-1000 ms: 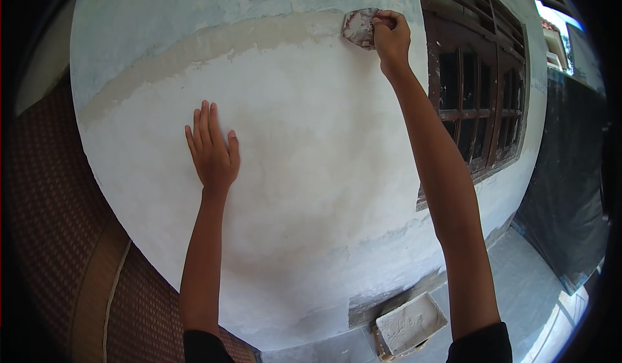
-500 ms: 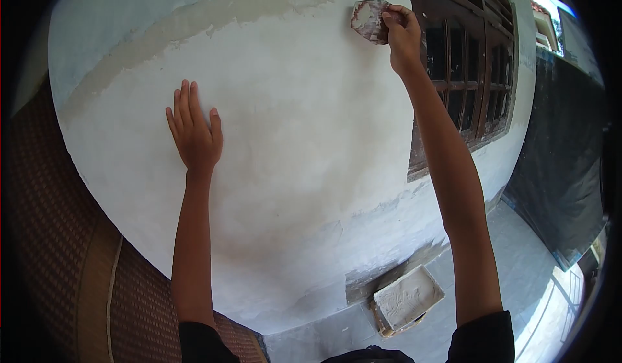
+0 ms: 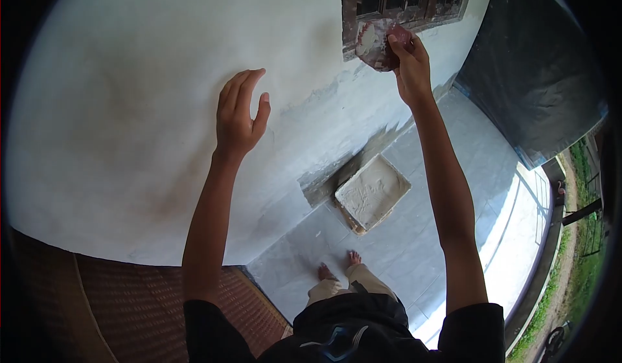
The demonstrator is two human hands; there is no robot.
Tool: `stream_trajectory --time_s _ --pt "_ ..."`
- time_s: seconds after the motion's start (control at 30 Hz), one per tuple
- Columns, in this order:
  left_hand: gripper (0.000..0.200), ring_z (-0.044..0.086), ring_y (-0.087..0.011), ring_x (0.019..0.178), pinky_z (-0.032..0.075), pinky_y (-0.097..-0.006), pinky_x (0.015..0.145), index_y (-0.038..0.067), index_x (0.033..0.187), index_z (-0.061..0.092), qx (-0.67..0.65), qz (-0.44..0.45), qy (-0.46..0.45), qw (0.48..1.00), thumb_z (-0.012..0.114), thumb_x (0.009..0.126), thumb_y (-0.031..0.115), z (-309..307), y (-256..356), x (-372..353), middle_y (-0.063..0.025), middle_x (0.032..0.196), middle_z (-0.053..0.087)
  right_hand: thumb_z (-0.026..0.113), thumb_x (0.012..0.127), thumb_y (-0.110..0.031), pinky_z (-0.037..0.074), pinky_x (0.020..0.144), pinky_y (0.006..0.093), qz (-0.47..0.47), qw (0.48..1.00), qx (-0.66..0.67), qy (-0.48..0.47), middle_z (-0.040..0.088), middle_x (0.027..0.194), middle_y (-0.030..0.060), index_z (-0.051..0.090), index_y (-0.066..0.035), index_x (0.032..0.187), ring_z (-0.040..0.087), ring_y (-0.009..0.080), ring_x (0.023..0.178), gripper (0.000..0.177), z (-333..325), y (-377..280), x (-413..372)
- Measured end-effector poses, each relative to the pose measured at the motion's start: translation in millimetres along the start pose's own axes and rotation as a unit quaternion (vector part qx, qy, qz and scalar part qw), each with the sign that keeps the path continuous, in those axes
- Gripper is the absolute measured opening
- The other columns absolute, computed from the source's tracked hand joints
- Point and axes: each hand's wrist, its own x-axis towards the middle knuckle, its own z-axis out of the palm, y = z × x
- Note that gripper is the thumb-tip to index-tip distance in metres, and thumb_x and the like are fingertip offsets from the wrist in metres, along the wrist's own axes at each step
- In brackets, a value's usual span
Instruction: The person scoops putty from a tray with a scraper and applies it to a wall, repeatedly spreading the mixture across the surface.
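My right hand (image 3: 413,65) grips a flat reddish-brown putty scraper (image 3: 374,47) smeared with white paste, thumb on its near face. The scraper is held up in front of the lower part of the brown window (image 3: 350,23); whether it touches anything behind cannot be made out. My left hand (image 3: 240,113) is raised before the whitish wall (image 3: 129,104), fingers slightly bent and thumb apart, holding nothing. Below, on the floor, a rectangular tray (image 3: 396,170) contains whitish paste (image 3: 372,193).
Grey tiled floor (image 3: 295,249) runs along the wall's foot, where my bare feet (image 3: 354,257) stand. A dark sheet (image 3: 538,58) hangs at the right. Brown woven panels (image 3: 142,301) border the lower left. Beyond a low edge at right lies grass (image 3: 580,188).
My view has tilted down and turned right, bringing the tray and my feet further in. The left hand has come off its flat pose on the wall; the right has lowered with the scraper.
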Motion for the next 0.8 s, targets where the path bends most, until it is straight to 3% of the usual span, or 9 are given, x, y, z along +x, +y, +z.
stream_trajectory --time_s 0.1,0.4,0.53,0.63,0.8 --pt "0.031 0.058 -0.029 0.118 0.047 -0.0403 0.1 0.001 0.125 0.059 -0.118 -0.116 -0.061 0.984 0.058 0.095 0.006 53 27 -59 -0.0145 0.124 0.063 0.065 0.097 -0.012 0.053 0.087 0.0328 0.067 0.996 -0.037 0.039 0.063 0.115 0.0109 0.051 0.001 0.124 0.063 0.0175 0.103 0.033 -54 27 -44" --pt "0.028 0.062 -0.0303 0.111 0.047 -0.0403 0.097 0.002 0.122 0.059 -0.237 -0.376 -0.205 0.872 0.057 0.096 0.011 161 109 -240 -0.017 0.117 0.065 0.06 0.099 -0.01 0.052 0.087 0.032 0.244 0.958 -0.077 0.129 0.063 0.113 0.0102 0.051 -0.001 0.125 0.061 0.0162 0.103 0.029 -203 143 -157" --pt "0.028 0.063 -0.0306 0.109 0.048 -0.0396 0.096 0.0 0.122 0.059 -0.257 -0.442 -0.22 0.831 0.058 0.096 0.01 202 150 -308 -0.0188 0.116 0.065 0.059 0.101 -0.015 0.051 0.089 0.033 0.309 0.929 -0.146 0.141 0.062 0.118 0.0089 0.05 -0.002 0.127 0.061 0.0164 0.105 0.031 -258 194 -197" --pt "0.029 0.063 -0.0253 0.109 0.049 -0.0395 0.095 0.002 0.124 0.058 -0.265 -0.481 -0.245 0.799 0.057 0.097 0.01 232 183 -360 -0.0143 0.118 0.065 0.059 0.1 -0.012 0.051 0.089 0.0313 0.338 0.91 -0.189 0.146 0.064 0.117 0.0097 0.051 -0.001 0.127 0.061 0.0158 0.104 0.031 -300 232 -222" --pt "0.034 0.061 -0.026 0.112 0.049 -0.0383 0.094 0.001 0.13 0.054 -0.279 -0.522 -0.269 0.76 0.058 0.097 0.01 282 233 -432 -0.0164 0.123 0.062 0.059 0.099 -0.011 0.05 0.091 0.0309 0.366 0.883 -0.264 0.132 0.065 0.118 0.0095 0.053 -0.001 0.125 0.062 0.0157 0.107 0.028 -369 300 -260"
